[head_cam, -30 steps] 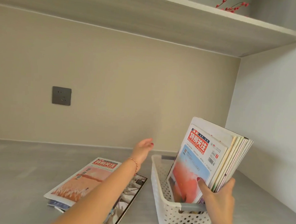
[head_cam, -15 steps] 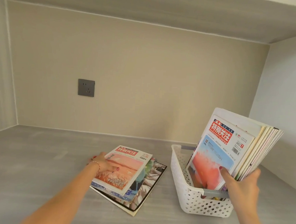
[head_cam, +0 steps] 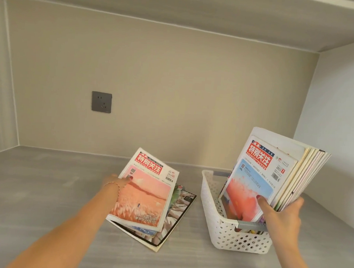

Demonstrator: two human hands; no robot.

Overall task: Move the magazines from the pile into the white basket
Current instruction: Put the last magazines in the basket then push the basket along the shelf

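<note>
We see both bare arms reaching forward over the grey shelf surface (head_cam: pixel 46 188). The left arm runs diagonally from bottom left, a thin bracelet (head_cam: pixel 113 184) at the wrist. The left hand (head_cam: pixel 116 181) grips the far-left edge of the top magazine (head_cam: pixel 146 189), thumb on the pink cover, other fingers hidden under it. That magazine is tilted, its far end lifted off the pile (head_cam: pixel 167 221), near end still touching the pile. The pile lies flat just left of the white basket (head_cam: pixel 211 209), a small gap between them.

The right arm comes up from the bottom right edge. The right hand (head_cam: pixel 280 213) is closed on the bundle of magazines (head_cam: pixel 276 176) standing in the basket, thumb pressed on the front cover, fingers wrapped round the back near the lower right corner. The bundle leans right, lower ends inside the basket, upper parts well above the rim. We can't tell whether it rests on the basket floor. Grey handle bar (head_cam: pixel 251 227) at the basket's near end sits just below the right thumb.

A grey wall socket (head_cam: pixel 101 101) is on the back wall, well apart from everything.
</note>
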